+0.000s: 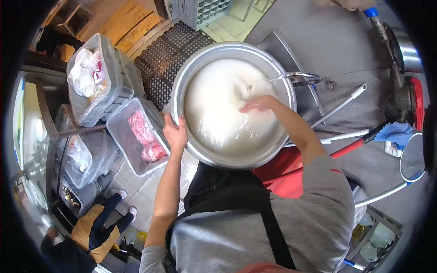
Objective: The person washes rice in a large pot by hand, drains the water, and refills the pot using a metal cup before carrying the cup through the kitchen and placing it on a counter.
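Note:
A large round metal pot [179, 91] holds cloudy white liquid [214, 104] with a bright, wet surface. My left hand [175, 133] grips the pot's rim on its left side. Over the right half of the pot, my right hand [259, 104] reaches into the liquid with fingers stretched out; their tips are partly lost in the white. A metal tap [304, 78] leans over the right rim, and a stream from it stirs the surface just beyond my right hand. Whatever lies under the liquid is hidden.
Left stand a grey bin [109, 102] lined with plastic and a crate [119, 119] holding pink-red bags. A black rubber mat [170, 48] covers the floor beyond. Hoses [339, 107] lie at right. Another person [98, 227] is at lower left by a dish rack.

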A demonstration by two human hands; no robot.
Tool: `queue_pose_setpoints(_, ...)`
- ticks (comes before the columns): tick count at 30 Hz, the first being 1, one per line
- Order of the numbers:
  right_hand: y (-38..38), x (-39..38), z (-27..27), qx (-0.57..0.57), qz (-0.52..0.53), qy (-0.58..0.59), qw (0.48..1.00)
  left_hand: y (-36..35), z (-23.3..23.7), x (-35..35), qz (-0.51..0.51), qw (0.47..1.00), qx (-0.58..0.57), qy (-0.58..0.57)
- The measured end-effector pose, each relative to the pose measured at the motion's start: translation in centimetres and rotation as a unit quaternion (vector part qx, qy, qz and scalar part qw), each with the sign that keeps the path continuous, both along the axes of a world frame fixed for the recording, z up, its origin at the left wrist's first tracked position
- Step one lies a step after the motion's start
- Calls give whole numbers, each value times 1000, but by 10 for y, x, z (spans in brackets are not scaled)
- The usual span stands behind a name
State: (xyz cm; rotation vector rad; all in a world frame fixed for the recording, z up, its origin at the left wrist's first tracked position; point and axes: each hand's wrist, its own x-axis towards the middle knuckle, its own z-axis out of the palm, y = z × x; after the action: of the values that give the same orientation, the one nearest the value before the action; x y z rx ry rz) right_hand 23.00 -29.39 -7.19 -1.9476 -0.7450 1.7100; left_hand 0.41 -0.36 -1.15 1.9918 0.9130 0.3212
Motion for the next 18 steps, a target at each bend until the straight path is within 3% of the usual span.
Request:
queue_pose_setpoints(1,-2,3,13,10,-14,47,999,0,-6,-1,0,1000,13,-11)
queue_pose_setpoints(3,4,16,76,-58,-161,129,977,0,-6,-4,-1,1000,7,-13)
queue_pose_setpoints(6,-16,41,51,-106,-335,-147,925,-1,-1,0,-3,1000,-24,-2)
queue_pose_setpoints(9,-27,71,-47,59,-184,-340,920,0,-3,-1,-8,1000,-12,14)
queue_pose_setpoints(12,10,47,34,131,-419,-298,848,-1,-3,-2,-12,999,-33,-19)
queue_pose_setpoints(15,7,41,41,241,-604,-122,750,3,-14,-3,-32,993,-75,-85)
queue_pose_setpoints(16,8,34,48,272,-650,-69,706,3,-13,-4,-27,982,-151,-108)
queue_pose_setpoints(18,9,19,64,286,-673,-45,680,3,-11,-8,-17,942,-302,-145)
